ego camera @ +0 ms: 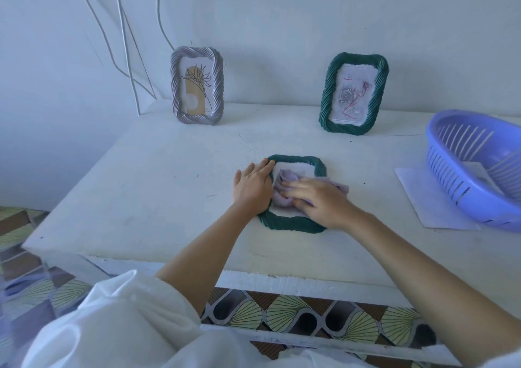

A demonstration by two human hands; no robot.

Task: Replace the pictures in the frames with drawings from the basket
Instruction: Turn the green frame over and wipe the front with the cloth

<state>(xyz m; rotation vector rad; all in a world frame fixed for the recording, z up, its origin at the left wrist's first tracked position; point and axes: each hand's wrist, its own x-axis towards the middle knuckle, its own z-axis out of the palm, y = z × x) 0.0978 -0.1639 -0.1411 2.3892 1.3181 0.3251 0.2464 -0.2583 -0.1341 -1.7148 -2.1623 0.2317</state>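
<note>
A green frame [293,222] is lying flat in the middle of the table [158,176]. The left hand [252,186] is pressing on its left edge, fingers straight and together. The right hand [318,201] is pressing a lilac cloth [282,180] onto the frame's face, fingers extended. The basket [448,170] is sitting at far right.

Basket [446,170] cut by right edge; cloth [282,180] hides flat frame [293,224] picture
</note>
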